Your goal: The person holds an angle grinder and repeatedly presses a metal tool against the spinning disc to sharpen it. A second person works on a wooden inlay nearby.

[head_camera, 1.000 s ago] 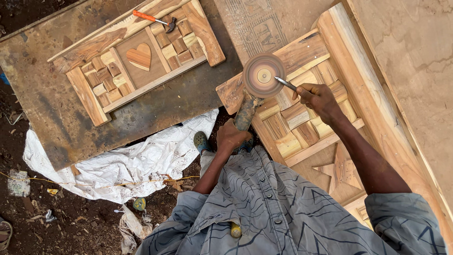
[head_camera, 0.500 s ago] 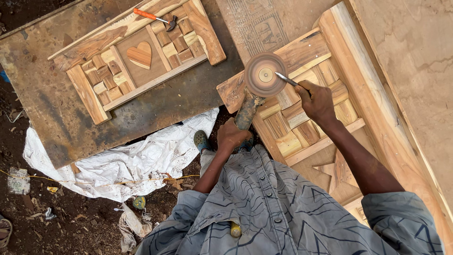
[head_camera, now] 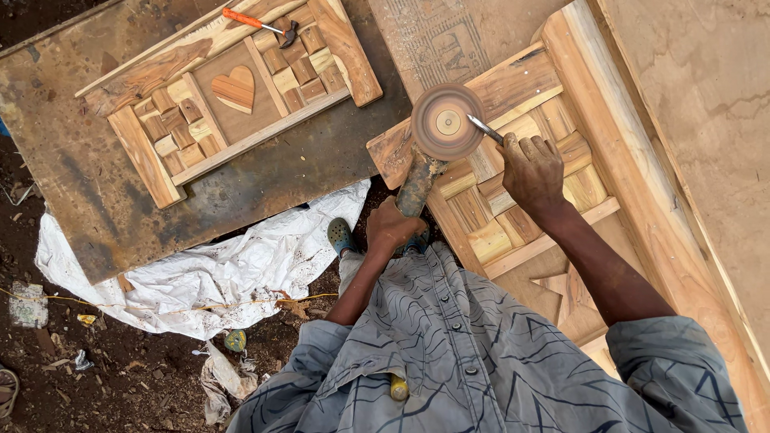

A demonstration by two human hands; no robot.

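Head view: I saw the left hand (head_camera: pixel 393 227) clenched on the grinder's body (head_camera: pixel 419 183), its sanding disc (head_camera: pixel 447 123) just beyond; the right hand (head_camera: pixel 532 170) gripped the side handle (head_camera: pixel 484 128) over the wooden panel (head_camera: pixel 513 224).

Two carved wooden panels: one with a heart (head_camera: pixel 236 88) upper left, one (head_camera: pixel 513 184) at centre right; one hammer (head_camera: pixel 261 24); one sanding disc (head_camera: pixel 447 122).

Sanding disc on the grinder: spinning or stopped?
Spinning: the sanding disc shows smeared concentric rings with no grain detail, while the left hand grips the grinder body.
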